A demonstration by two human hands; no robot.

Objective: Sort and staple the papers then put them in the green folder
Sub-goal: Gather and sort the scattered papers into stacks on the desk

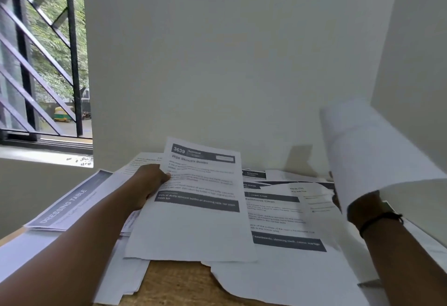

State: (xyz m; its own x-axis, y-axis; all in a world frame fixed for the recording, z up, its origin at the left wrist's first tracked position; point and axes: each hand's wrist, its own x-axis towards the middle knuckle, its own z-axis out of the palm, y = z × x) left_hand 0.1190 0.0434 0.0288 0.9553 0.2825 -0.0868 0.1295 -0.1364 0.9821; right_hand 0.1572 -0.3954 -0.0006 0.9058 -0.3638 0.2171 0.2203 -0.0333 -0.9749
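Now my left hand [151, 182] pinches a printed sheet [193, 204] by its left edge, above the loose papers [278, 221] spread over the wooden table [174, 281]. My right hand [338, 199], mostly hidden, lifts a curled blank sheet [367, 150]; its grip I cannot tell.

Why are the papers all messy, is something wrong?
Nothing is broken. The loose papers lie overlapping and crooked across the table. The left hand holds a sheet headed 3639, and the right hand lifts a curled sheet.
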